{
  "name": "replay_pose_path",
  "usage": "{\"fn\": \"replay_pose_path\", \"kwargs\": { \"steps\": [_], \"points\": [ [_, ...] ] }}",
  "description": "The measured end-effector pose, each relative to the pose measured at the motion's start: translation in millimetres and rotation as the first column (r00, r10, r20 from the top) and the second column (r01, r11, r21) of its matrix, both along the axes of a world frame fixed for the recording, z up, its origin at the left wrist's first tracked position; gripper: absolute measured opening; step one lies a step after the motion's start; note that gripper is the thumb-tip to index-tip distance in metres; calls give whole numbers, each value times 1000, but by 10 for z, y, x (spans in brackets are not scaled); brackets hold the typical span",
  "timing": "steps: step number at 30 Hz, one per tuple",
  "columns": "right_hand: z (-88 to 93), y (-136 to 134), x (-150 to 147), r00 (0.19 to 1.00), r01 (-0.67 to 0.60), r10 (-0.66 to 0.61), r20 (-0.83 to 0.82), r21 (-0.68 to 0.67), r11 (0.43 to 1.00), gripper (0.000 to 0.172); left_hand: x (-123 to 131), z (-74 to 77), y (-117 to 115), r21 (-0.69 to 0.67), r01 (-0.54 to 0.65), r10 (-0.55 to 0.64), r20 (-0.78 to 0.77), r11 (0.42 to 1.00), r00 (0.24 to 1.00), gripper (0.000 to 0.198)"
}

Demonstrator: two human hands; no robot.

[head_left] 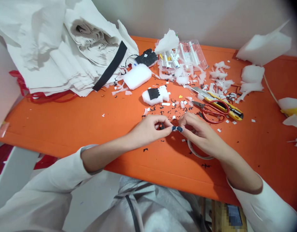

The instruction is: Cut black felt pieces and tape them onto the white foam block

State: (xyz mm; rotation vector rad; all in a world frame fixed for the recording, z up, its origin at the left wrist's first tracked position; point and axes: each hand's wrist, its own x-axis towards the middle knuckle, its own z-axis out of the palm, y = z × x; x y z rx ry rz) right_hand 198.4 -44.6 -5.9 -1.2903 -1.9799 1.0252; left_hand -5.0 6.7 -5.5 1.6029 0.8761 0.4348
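Observation:
Over the orange table my left hand (pixel 155 127) and my right hand (pixel 199 132) meet, thumb and forefinger of each pinched together. Dark nail polish shows at the thumb tips, and a tiny pale sliver appears between them, too small to name. Below my right hand lies a ring-shaped roll of tape (pixel 196 152), partly covered by it. Just beyond the hands rests a white fluffy fish-like shape (pixel 165 95) with a black scalloped patch (pixel 153 93) on it. To the right are red-handled scissors (pixel 215 116) and a yellow utility knife (pixel 236 111).
Black and white scraps litter the orange table (pixel 66 125). Behind lie a white padding block (pixel 138 76), a black strip (pixel 111 66), a black scaly piece (pixel 146 58) and a clear case of markers (pixel 202 61). Stacked white sheets (pixel 49 64) fill the back left; a yellow-and-white figure (pixel 293 111) is far right.

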Motion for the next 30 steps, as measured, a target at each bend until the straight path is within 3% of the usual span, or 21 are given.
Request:
{"fn": "replay_pose_path", "kwargs": {
  "steps": [15,19,23,30],
  "points": [
    [-7,2,8,999,11,-11,39,5,1000,14,5,5,14,19,40,-39,-36,999,999,16],
    [4,-4,11,999,3,-4,40,8,1000,14,-12,27,13,172,79,-62,-105,982,993,15],
    [16,-9,13,998,-16,15,57,10,1000,14,-27,52,23,347,142,-90,-161,927,983,15],
    [29,-15,-2,989,-56,52,137,31,998,12,-9,21,24,475,231,-170,-168,849,971,15]
  ]
}}
